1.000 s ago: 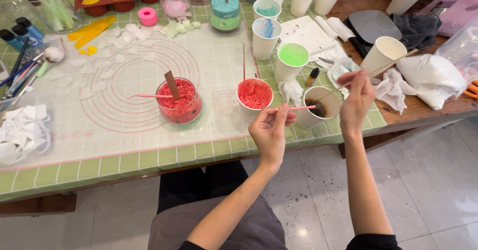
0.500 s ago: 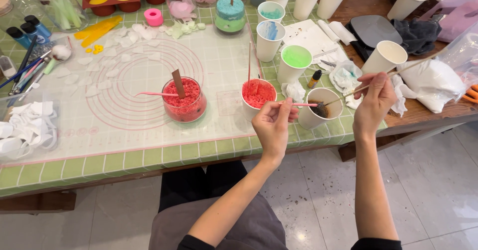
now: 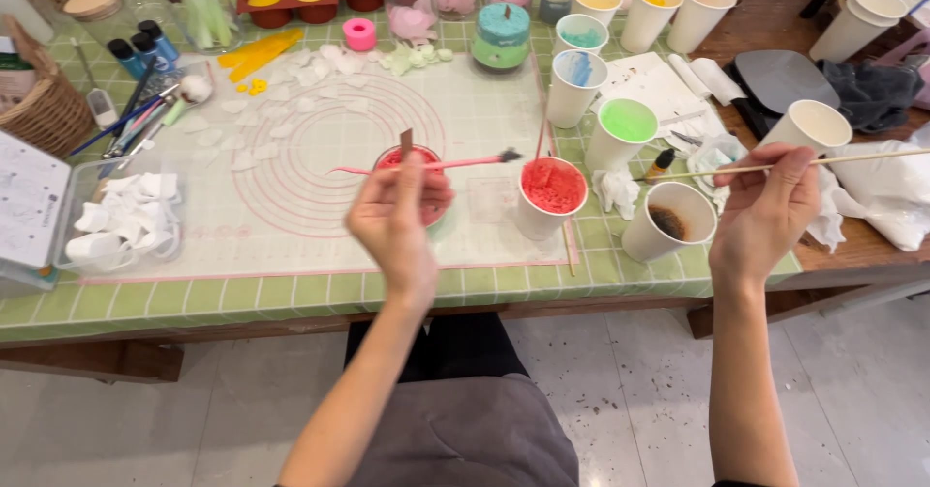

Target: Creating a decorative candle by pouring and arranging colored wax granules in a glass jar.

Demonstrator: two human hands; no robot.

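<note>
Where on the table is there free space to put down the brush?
Bare mat lies between the tissue tray and the left hand, and near the front edge. The back row and the cups on the right are crowded.

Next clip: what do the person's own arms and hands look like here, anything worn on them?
Both forearms are bare from wrist to near the elbow. The left hand and the right hand wear no gloves, and no ring, watch or bracelet shows. A sliver of dark sleeve edge appears by the right arm at the bottom of the frame. The left hand is motion-blurred, so fine details such as nails cannot be judged.
</note>
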